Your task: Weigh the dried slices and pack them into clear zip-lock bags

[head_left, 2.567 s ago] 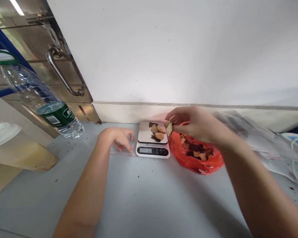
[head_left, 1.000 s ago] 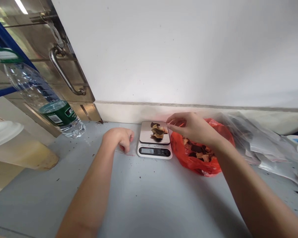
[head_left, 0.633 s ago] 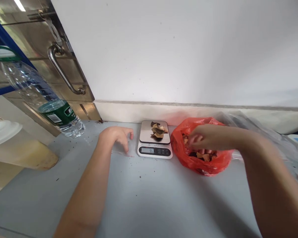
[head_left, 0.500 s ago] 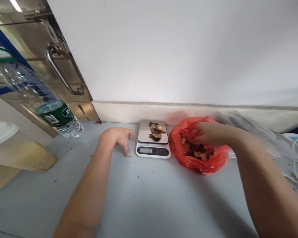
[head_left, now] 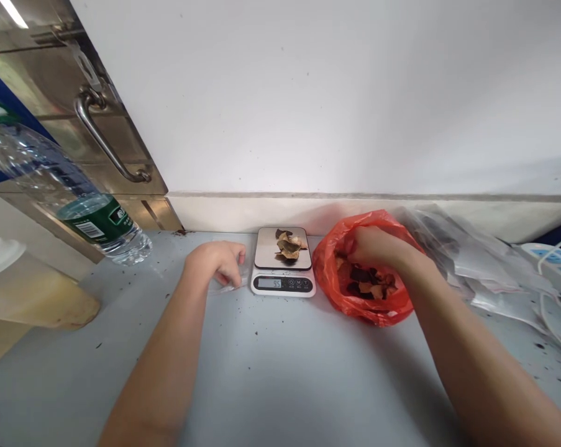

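Observation:
Loosely curled with its fingers apart, my left hand point(head_left: 217, 262) rests over a clear plastic zip bag point(head_left: 218, 289) on the table, left of the scale. A small white kitchen scale point(head_left: 261, 287) stands in the middle, its display lit with digits like 95; any decimal point is unclear. Several dried brown curled pieces point(head_left: 289, 247) lie on its plate. Inside the open red plastic bag point(head_left: 329, 282), my right hand point(head_left: 371, 245) is closed at the far left side, its fingertips hidden. More dried dark and reddish-brown pieces point(head_left: 372, 287) fill the bag's bottom.
A water bottle point(head_left: 91, 218) and a lidded plastic cup point(head_left: 42, 298) with yellowish contents stand at the left. Clear plastic bags point(head_left: 476, 261) lie at the right, near a white power strip point(head_left: 553, 264) with cables. A white wall point(head_left: 336, 112) closes off the back. Dark crumbs dot the table.
My right hand has moved left and deeper into the red bag, its fingers closing. My left hand's fingers have curled in slightly over the zip bag. The view has shifted slightly right.

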